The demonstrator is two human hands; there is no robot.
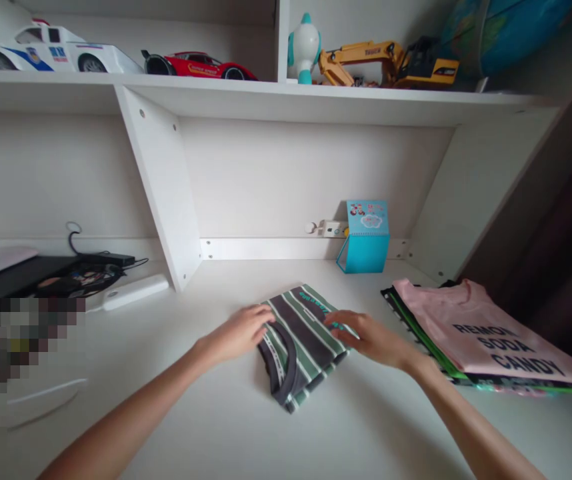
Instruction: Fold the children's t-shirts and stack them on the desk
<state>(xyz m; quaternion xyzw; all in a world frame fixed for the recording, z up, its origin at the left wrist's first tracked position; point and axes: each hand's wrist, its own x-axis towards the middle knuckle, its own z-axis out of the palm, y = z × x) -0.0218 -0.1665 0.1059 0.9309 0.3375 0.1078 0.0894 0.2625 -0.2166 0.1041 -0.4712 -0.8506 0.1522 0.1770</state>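
A folded striped T-shirt (306, 333) in green, dark grey and white lies on the white desk, its dark collar turned toward the lower left. Teal lettering shows along its upper right part. My left hand (241, 330) is at the shirt's left edge by the collar, its slightly bent fingers resting on the cloth. Over the right edge is my right hand (369, 337), with thumb and fingers apart and the fingertips at the lettering. Neither hand visibly grips the cloth, though the undersides of the fingers are hidden.
At right lies a stack of folded shirts, a pink T-shirt (486, 333) on top. A blue desk calendar (367, 250) stands at the back near a power socket (333, 229). Cables and a white power strip (136, 292) lie left. Above, a shelf (206, 87) holds toy vehicles and a globe.
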